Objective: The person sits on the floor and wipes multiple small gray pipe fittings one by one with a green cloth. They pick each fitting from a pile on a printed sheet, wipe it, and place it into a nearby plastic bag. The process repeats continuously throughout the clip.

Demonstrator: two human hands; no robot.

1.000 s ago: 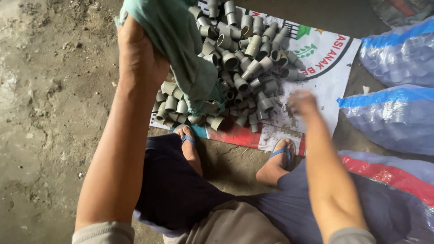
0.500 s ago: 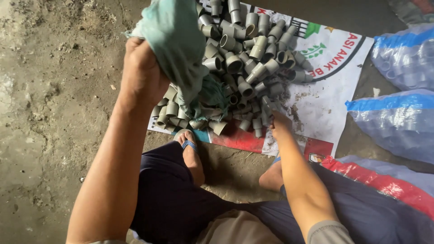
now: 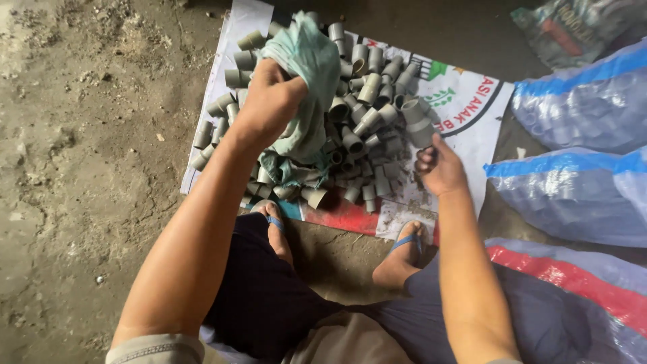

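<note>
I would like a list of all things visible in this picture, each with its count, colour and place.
Short grey plastic pipe fittings: many, grey, heaped on the printed sheet.
Printed plastic sheet: one, white with red edge, on the dirt floor.
Pale green cloth: one, held above the heap.
Clear plastic sacks with blue bands: two, at right.
Blue-strapped sandals: two, on the feet.
Left hand: grips the cloth.
Right hand: holds one fitting at the heap's edge.

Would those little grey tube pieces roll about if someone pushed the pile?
Probably. The grey tube pieces are short, round cylinders heaped loosely on the printed sheet, so they would likely roll or scatter. They look rigid and light; the right hand touches one.
</note>
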